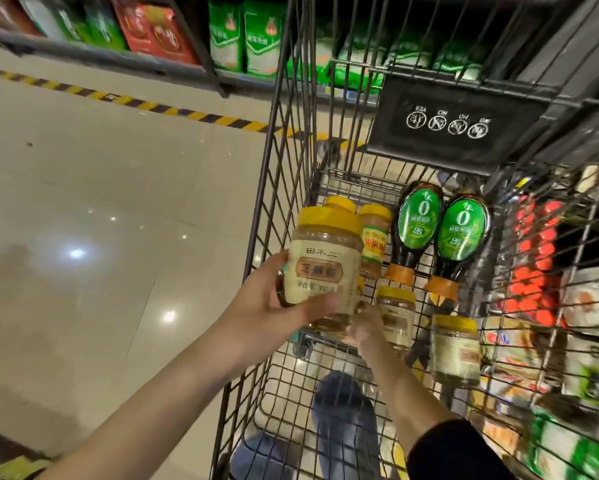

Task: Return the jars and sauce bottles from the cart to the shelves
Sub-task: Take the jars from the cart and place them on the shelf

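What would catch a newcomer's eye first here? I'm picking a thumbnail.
The yellow-lidded jar held up in the left hand at the cart's left wall. Behind it, two dark sauce bottles with green labels lie side by side in the basket, while the right hand reaches toward another jar.

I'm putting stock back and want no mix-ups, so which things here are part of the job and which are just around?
Part of the job:
- jar in the left hand
- jars in the cart
- two sauce bottles
- cart

Just around:
- green bags
- red packs
- striped floor tape
- cart's sign
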The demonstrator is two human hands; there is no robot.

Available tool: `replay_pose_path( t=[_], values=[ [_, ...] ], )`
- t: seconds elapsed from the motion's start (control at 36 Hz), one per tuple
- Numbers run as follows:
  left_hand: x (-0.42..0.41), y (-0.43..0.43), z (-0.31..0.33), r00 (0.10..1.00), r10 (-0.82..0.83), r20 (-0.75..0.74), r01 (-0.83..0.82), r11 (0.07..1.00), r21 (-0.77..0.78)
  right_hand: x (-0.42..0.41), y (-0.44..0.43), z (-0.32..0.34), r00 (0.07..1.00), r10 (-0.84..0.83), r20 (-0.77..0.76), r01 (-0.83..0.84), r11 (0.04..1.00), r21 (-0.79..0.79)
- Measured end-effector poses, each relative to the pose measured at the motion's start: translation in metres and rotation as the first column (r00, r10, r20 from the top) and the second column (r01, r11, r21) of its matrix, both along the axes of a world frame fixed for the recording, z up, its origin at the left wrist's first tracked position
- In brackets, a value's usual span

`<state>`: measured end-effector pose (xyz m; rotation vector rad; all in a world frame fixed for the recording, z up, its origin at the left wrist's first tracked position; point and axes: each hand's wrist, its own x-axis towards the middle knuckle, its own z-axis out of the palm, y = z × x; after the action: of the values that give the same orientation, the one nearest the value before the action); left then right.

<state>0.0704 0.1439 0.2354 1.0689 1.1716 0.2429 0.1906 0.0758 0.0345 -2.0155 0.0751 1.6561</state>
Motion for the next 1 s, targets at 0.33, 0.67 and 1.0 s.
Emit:
replay_pose_path(
  t=[0.33, 0.67, 1.0],
  values=[
    [-0.006, -0.020, 0.060, 1.000, -0.005, 0.031, 0.002, 0.998, 0.068, 0.029, -0.027, 0.106, 0.989, 0.140, -0.054, -0.121, 0.955, 0.273],
    [-0.014, -0.040, 0.137, 0.996, -0.056, 0.073, 0.032, 0.955, 0.295, 0.063, -0.042, 0.241, 0.985, 0.001, 0.170, -0.079, 0.888, 0.452],
    [-0.027, -0.048, 0.211, 0.951, -0.276, 0.139, 0.162, 0.828, 0.537, 0.055, -0.118, 0.382, 0.854, -0.304, 0.422, -0.076, 0.729, 0.680]
  ],
)
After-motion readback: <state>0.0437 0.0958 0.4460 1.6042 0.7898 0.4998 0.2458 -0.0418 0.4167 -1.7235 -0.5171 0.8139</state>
